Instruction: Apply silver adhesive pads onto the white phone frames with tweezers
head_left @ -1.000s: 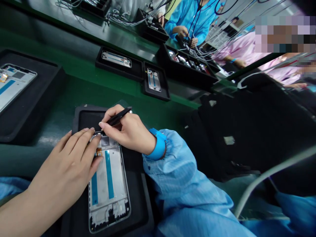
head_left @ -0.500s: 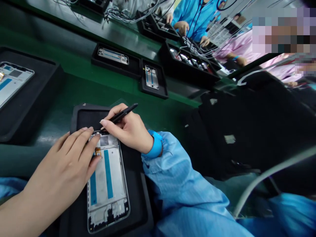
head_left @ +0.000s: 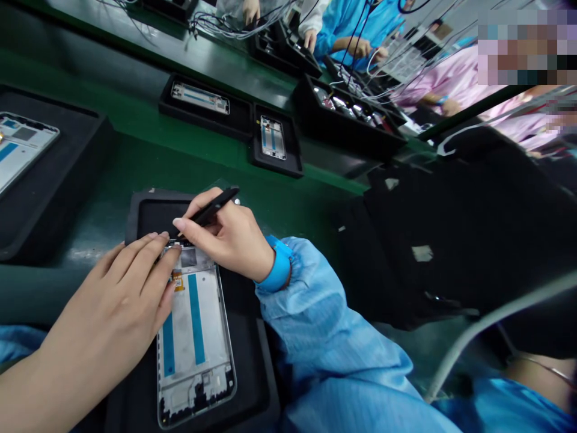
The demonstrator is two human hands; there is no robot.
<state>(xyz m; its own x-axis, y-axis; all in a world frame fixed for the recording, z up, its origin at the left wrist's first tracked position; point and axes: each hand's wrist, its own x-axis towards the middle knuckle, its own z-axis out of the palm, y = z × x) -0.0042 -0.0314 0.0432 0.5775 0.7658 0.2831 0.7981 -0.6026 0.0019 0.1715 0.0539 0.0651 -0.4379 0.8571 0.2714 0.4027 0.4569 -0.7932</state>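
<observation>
A white phone frame (head_left: 193, 343) with two blue strips lies in a black tray (head_left: 148, 210) in front of me. My left hand (head_left: 112, 300) rests flat on the frame's upper left corner, fingers stretched out together. My right hand (head_left: 225, 237) is closed on black tweezers (head_left: 211, 207), whose tip points at the frame's top edge just beside my left fingertips. A small orange part (head_left: 178, 280) shows on the frame under my left fingers. My right arm wears a blue sleeve and a blue wristband (head_left: 279, 264).
Another black tray with a phone frame (head_left: 18, 150) sits at the left. Two more trays with frames (head_left: 198, 99) (head_left: 273, 137) lie on the green belt beyond. Other people's hands (head_left: 360, 48) work among cables and trays at the back. Dark fabric (head_left: 451, 240) lies at the right.
My right hand and the tweezers shifted slightly left along the frame's top edge. The left hand stays on the frame. The view moved a little, so the far trays appear higher.
</observation>
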